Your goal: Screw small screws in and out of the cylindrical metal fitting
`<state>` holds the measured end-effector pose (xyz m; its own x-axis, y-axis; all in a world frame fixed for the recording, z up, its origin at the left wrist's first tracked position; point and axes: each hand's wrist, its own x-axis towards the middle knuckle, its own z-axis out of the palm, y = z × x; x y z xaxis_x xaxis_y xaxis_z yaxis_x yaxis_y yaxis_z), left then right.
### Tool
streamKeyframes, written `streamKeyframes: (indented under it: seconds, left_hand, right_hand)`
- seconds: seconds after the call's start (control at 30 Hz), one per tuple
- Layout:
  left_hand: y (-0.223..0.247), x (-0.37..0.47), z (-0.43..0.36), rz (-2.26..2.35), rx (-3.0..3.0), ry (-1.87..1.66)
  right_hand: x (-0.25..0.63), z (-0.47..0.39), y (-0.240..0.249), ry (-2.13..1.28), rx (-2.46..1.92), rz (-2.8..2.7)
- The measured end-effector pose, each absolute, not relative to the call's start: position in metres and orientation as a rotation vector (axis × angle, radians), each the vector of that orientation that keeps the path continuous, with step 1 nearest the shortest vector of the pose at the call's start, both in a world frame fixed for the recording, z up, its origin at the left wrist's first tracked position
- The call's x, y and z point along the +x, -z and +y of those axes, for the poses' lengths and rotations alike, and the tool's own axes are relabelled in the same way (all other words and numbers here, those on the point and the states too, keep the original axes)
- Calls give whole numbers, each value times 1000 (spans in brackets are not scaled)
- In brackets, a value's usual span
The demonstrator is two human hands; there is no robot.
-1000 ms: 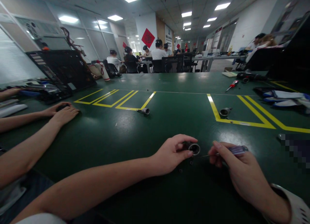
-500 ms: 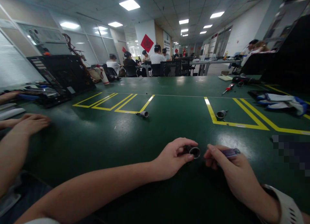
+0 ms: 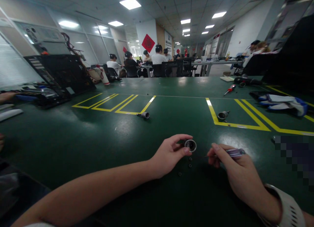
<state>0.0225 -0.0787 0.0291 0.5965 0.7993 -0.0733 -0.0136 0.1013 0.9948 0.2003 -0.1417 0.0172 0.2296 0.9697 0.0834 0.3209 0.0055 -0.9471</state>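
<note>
My left hand (image 3: 169, 155) grips a hollow metal socket (image 3: 193, 145) between thumb and fingers, its round open end facing me and to the right. Below it, three small dark nut-like parts (image 3: 190, 165) lie on the green table (image 3: 117, 155). My right hand (image 3: 233, 169) is closed around a small screwdriver (image 3: 235, 152) with a translucent purplish handle. Its thin shaft points left towards the socket, a short way apart from it. Farther off, one similar socket (image 3: 145, 115) lies on its side at left, and another metal socket (image 3: 223, 115) at right.
Yellow tape lines (image 3: 241, 126) mark boxes on the table. At right are white-and-blue gloves (image 3: 282, 102) and a red-handled screwdriver (image 3: 230, 89). A black frame-like machine (image 3: 63, 74) stands at left. Part of another person's hand (image 3: 1, 142) shows at the left edge; people sit farther back.
My left hand has lifted the socket slightly up and left, and the small parts beneath now show. The right hand has barely moved. The neighbour's arm at left has mostly withdrawn from view.
</note>
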Motion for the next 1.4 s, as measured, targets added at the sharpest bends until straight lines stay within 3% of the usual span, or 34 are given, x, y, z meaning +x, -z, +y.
streamKeyframes:
  seconds: [0.3,0.53,0.8,1.4]
  left_hand:
    - [-32,20,-75,813,1278,-728]
    - [-28,18,-67,866,1262,-761]
    - [-22,17,-66,864,1344,-777]
    - [-16,19,-68,887,1448,-846]
  right_hand:
    - [197,-144,-31,-633,-1561,-1608]
    - [195,-152,-29,-311,-1163,-2038]
    - [196,-156,-27,47,-986,-2047]
    - [192,-155,-23,131,-958,-2169]
